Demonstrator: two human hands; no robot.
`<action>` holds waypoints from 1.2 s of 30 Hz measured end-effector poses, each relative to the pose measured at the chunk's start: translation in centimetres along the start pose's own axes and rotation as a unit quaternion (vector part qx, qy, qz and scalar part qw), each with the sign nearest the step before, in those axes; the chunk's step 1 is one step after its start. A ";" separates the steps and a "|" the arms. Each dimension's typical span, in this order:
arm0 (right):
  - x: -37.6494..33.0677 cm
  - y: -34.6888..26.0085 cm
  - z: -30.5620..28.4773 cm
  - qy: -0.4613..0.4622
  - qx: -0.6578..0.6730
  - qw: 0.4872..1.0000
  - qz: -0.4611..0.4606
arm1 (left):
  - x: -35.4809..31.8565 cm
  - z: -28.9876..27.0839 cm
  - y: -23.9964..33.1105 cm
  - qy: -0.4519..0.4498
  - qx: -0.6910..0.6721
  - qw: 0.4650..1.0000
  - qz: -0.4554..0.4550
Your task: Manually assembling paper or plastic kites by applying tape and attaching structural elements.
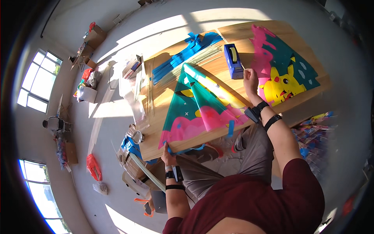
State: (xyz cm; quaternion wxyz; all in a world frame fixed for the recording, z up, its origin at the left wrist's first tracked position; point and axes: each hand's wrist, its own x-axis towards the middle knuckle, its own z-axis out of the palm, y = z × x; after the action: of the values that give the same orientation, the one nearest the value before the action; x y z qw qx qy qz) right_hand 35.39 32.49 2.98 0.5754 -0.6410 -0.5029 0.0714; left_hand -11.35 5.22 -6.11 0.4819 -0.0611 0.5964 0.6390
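A green and pink kite sheet (181, 126) with yellow cartoon parts lies partly folded at the table's near edge. My left hand (168, 156) is closed at its lower left corner, thumb on top and the other fingers mostly hidden. Beyond the sheet stands a blue tape dispenser (235, 70) with a pale tape roll (233, 54). Beside its right side, my right hand (250, 81) is closed in a pinch, apparently on a thin end of tape that barely shows. A small blue strip (231, 128) hangs at the sheet's near edge.
On the wooden table (156, 142) lie blue strips (187, 54), thin pale sticks (194, 62) and another cartoon kite sheet (284, 78) at the right. A tape roll (138, 137) sits by the left edge. Colourful packages (317, 136) are piled at the right, below the table.
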 end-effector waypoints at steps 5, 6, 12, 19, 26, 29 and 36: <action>5.7 -0.2 2.8 -0.036 0.024 0.999 0.016 | 3.3 -6.9 2.3 -0.041 0.368 0.905 0.208; 5.8 1.6 2.4 -0.044 0.009 0.999 0.030 | 1.0 -4.1 1.4 -0.006 0.231 0.964 0.131; 7.0 2.3 4.9 -0.065 -0.037 0.997 -0.025 | -7.6 8.5 4.4 0.348 0.460 0.660 0.482; 8.5 -1.0 5.3 -0.182 -0.082 0.980 0.004 | -13.0 38.6 3.7 -0.312 0.510 0.527 0.604; 9.5 0.0 5.6 -0.205 -0.137 0.968 -0.037 | -6.7 57.7 -2.2 -0.480 0.501 0.294 0.657; 9.5 -0.9 6.6 -0.241 -0.159 0.956 -0.043 | -3.2 60.3 -2.3 -0.522 0.507 0.241 0.642; 10.1 -0.2 6.6 -0.237 -0.177 0.954 -0.044 | -2.1 63.0 -1.6 -0.590 0.551 0.073 0.586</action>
State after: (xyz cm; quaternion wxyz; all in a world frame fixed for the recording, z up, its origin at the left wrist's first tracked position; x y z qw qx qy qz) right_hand 35.71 44.19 5.87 0.3193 -0.6746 -0.6570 0.1063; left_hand 22.21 55.49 11.86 0.0461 0.9874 0.1471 0.0369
